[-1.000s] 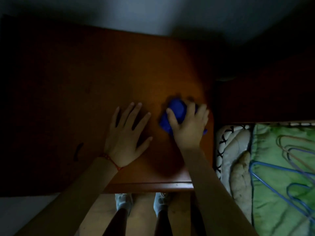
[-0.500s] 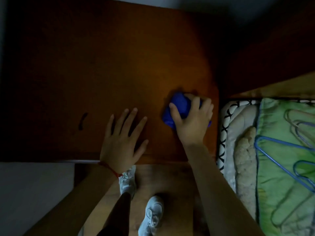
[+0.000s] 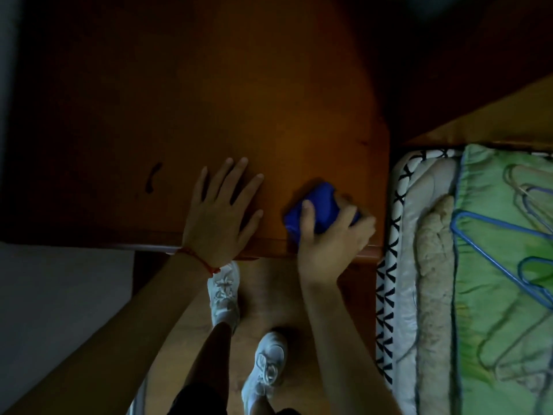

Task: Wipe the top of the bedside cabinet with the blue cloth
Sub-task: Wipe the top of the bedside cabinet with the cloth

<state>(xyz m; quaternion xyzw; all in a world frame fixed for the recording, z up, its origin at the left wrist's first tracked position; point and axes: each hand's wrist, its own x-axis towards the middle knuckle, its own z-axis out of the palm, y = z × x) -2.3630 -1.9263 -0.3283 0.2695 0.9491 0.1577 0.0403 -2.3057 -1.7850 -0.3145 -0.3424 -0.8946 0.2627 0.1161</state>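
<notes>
The bedside cabinet's brown wooden top [image 3: 209, 100] fills the upper half of the dim head view. A bunched blue cloth [image 3: 317, 205] lies near its front right corner. My right hand [image 3: 332, 238] grips the cloth from above, with the thumb and fingers curled over it, right at the front edge. My left hand [image 3: 220, 211] rests flat on the wood to the left of the cloth, fingers spread, with a red string at the wrist.
A bed [image 3: 490, 265] with a green cover and blue wire hangers [image 3: 490, 250] butts against the cabinet's right side. A dark mark [image 3: 152, 178] shows on the top at the left. My white shoes [image 3: 224, 292] stand on the wooden floor below.
My right hand has dragged the blue cloth toward the cabinet's front edge. The left hand stays flat on the top; the view has shifted back and down, showing more floor.
</notes>
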